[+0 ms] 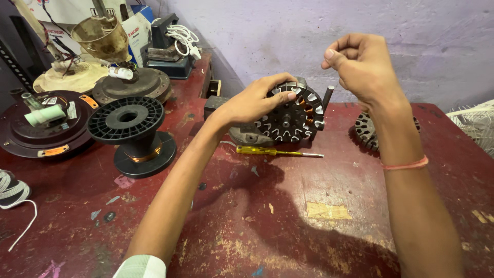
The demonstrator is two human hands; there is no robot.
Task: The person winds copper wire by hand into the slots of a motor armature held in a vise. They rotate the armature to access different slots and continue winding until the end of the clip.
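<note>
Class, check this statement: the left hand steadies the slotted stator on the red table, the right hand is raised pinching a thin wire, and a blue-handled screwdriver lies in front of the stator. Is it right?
Not quite. The screwdriver has a yellow handle, not blue, as the head view shows. The rest holds: left hand on the stator, right hand raised, red table.

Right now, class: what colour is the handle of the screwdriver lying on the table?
Translucent yellow, on the screwdriver; shown in the head view.
</note>
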